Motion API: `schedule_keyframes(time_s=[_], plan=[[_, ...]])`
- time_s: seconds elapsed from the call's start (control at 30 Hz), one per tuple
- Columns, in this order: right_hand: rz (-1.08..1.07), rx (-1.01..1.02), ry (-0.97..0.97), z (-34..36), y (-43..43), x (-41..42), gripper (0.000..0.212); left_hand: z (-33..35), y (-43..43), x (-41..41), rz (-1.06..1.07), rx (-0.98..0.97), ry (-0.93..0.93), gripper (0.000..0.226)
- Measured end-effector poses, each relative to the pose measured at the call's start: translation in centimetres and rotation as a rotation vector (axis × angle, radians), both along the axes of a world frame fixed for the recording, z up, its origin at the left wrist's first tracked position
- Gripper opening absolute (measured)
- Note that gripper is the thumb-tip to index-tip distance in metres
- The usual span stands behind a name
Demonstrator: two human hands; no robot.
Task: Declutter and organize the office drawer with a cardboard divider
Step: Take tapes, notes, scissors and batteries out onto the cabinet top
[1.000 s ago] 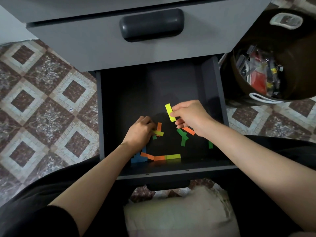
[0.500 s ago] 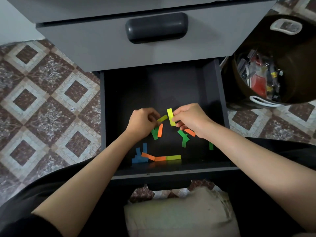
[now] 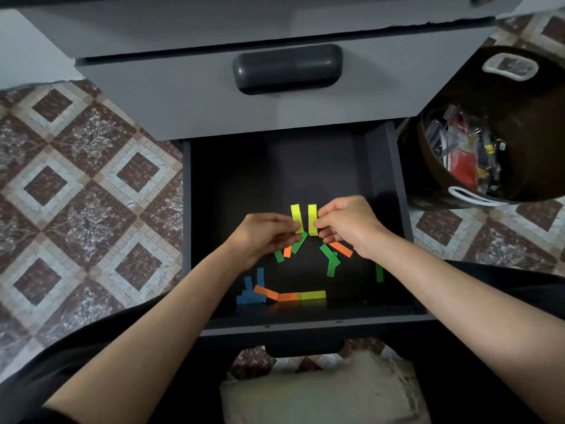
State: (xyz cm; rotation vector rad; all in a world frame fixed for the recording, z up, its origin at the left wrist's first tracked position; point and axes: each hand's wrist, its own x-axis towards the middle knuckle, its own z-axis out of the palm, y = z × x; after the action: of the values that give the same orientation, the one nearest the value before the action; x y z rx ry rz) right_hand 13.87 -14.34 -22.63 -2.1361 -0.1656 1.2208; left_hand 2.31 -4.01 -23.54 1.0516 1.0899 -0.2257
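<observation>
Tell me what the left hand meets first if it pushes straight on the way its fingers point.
Likely the right yellow strip, pinched by the right hand; the left hand points rightward, its left yellow strip close beside. Depth is unclear.

Left hand (image 3: 263, 237) and right hand (image 3: 348, 224) close together, each in a fingertip grip on a yellow strip (image 3: 297, 218).

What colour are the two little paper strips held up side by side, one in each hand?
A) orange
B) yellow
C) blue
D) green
B: the left hand pinches the left yellow strip and the right hand pinches the right yellow strip, both upright and side by side.
</observation>
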Motion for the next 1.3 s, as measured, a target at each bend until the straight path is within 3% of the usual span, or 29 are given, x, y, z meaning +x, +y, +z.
schedule_keyframes(time_s=[0.33, 0.53, 0.6, 0.67, 0.8, 1.3], plan=[[0.039, 0.079, 0.106, 0.4, -0.1, -0.1, 0.007, 0.2, -0.4, 0.0, -0.090, 0.079, -0.029, 0.006], [0.008, 0.117, 0.146, 0.0, -0.4, -0.1, 0.017, -0.3, -0.2, -0.1, -0.087, 0.180, 0.043, 0.005], [0.147, 0.031, -0.013, -0.9, -0.8, -0.6, 0.016, -0.5, 0.4, -0.4, -0.072, 0.189, 0.078, 0.006], [0.418, -0.080, -0.152, -1.8, -1.3, -1.7, 0.015, -0.6, 1.0, -0.8, -0.090, 0.196, 0.106, 0.006], [0.684, -0.197, -0.092, -3.1, -2.7, -3.8, 0.014, -0.8, 1.8, -1.7, -0.182, 0.234, 0.158, 0.008], [0.925, -0.290, -0.131, -4.1, -3.9, -5.1, 0.019, -1.2, 1.6, -1.2, -0.292, 0.255, 0.131, 0.005]])
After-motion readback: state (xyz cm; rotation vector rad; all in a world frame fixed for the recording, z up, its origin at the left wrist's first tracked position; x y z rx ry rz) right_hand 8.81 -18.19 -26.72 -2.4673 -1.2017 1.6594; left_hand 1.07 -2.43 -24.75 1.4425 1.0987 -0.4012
